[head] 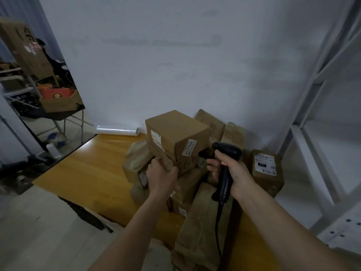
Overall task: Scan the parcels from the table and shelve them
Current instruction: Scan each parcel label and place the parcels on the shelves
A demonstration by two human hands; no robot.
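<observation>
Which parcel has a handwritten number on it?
The box at the pile's far right, beside the shelving: "3-2-4" is handwritten under its printed label. Other visible labels look printed only.

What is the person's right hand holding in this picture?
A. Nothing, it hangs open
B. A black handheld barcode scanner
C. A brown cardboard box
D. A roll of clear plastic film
B. The right hand is curled round the grip of the black barcode scanner, whose cable trails down, while the left hand grips the cardboard box on the pile.
</observation>
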